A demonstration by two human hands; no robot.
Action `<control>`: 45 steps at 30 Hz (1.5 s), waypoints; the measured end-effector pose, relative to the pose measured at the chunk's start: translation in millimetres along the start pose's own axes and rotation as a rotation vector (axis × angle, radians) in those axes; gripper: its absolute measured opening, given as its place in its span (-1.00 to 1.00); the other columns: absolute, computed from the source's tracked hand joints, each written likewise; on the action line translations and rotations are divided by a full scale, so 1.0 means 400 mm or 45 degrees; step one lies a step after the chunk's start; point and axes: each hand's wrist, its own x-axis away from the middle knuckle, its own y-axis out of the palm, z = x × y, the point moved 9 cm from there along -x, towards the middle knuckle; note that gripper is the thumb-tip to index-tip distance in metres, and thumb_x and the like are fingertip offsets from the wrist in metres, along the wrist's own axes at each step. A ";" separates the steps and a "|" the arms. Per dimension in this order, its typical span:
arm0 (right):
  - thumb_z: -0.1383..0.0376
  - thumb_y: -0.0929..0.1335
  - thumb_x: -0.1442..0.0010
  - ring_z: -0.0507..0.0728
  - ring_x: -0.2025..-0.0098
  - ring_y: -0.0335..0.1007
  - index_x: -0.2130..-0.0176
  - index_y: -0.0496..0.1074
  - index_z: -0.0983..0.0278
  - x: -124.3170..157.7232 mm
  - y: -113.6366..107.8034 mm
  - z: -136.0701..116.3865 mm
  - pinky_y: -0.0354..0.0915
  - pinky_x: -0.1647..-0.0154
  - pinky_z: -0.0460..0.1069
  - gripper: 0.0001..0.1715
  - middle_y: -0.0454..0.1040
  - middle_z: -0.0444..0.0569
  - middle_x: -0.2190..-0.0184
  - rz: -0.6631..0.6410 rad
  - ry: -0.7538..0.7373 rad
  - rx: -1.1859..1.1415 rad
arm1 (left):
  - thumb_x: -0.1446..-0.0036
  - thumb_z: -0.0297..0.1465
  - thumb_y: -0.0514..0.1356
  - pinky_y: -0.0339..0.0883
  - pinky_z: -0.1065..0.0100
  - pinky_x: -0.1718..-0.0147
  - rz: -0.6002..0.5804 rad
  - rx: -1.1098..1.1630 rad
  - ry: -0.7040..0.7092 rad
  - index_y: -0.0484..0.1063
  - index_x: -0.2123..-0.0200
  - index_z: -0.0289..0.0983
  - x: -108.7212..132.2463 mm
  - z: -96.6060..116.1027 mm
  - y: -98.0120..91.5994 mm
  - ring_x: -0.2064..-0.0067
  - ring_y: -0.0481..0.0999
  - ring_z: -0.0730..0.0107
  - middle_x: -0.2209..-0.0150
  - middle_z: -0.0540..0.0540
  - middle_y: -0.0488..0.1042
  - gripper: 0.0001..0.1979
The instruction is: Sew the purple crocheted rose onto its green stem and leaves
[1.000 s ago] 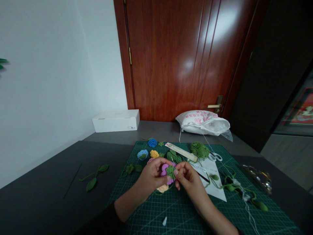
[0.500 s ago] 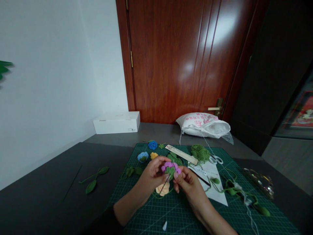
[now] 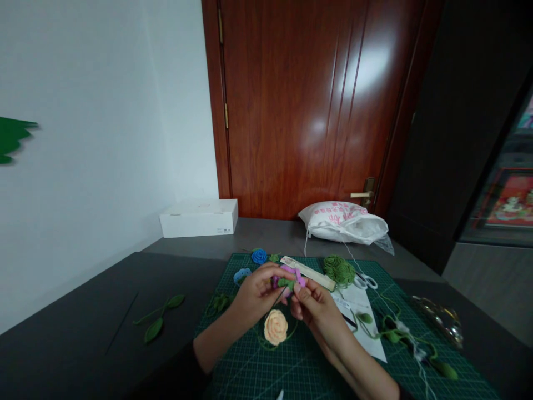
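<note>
Both hands meet over the mat around a purple crocheted flower (image 3: 300, 280) with a green calyx (image 3: 285, 283) on its underside. My left hand (image 3: 255, 289) is closed on the flower from the left. From the other side, my right hand (image 3: 318, 304) pinches the flower's edge by the calyx; fingers hide part of the petals. A thin dark stem or wire (image 3: 278, 298) slants down-left from the calyx. Below the hands lies a peach crocheted rose (image 3: 275, 328), a green strand curving around it. A light-blue crocheted piece (image 3: 241, 275) sits just beyond my left hand.
On the green cutting mat (image 3: 250, 372) are a blue rose (image 3: 259, 256), green yarn (image 3: 339, 270), scissors (image 3: 368, 282), white paper (image 3: 372, 333) and crocheted leaves (image 3: 444, 369). A white bag (image 3: 333, 221) and white box (image 3: 200, 218) stand behind. A leafy stem (image 3: 154, 330) lies left.
The flower has been tilted in my hands, so less of its green underside shows. The peach rose is more uncovered below them. The camera view has shifted slightly upward.
</note>
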 end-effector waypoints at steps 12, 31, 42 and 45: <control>-0.04 0.55 0.07 -0.04 0.68 0.23 0.26 0.38 0.25 -0.115 0.070 -0.261 0.13 0.63 -0.13 -0.44 0.38 -0.27 0.68 -0.045 -0.295 0.201 | 0.08 -0.45 0.44 0.45 0.38 0.38 -0.059 0.168 0.080 0.39 0.25 -0.32 -0.147 0.193 -0.032 0.38 0.52 0.44 0.30 -0.03 0.48 -0.66; 0.08 0.43 -0.17 0.04 0.54 0.25 0.45 0.47 0.23 -0.036 0.064 -0.386 0.13 0.54 -0.05 -0.71 0.36 -0.13 0.57 0.172 -0.692 0.867 | 0.03 -0.60 0.38 0.38 0.30 0.12 -0.110 -0.047 0.379 0.42 0.27 -0.28 -0.128 0.240 -0.062 0.06 0.46 0.27 0.14 -0.11 0.42 -0.73; 0.01 0.49 -0.10 -0.09 0.62 0.12 0.42 0.41 0.27 -0.067 0.077 -0.295 0.02 0.59 -0.16 -0.59 0.32 -0.22 0.60 -0.032 -0.179 0.202 | -0.06 -0.54 0.36 0.43 0.29 0.16 -0.181 -0.052 0.455 0.52 0.14 -0.22 -0.113 0.270 -0.041 0.09 0.46 0.30 0.11 -0.11 0.40 -0.73; 0.03 0.51 -0.08 -0.09 0.60 0.18 0.40 0.42 0.28 -0.073 0.079 -0.283 0.07 0.56 -0.18 -0.61 0.37 -0.20 0.59 -0.076 -0.129 0.061 | -0.06 -0.53 0.36 0.45 0.29 0.16 -0.168 -0.105 0.458 0.54 0.19 -0.25 -0.111 0.277 -0.040 0.07 0.46 0.26 0.12 -0.13 0.40 -0.78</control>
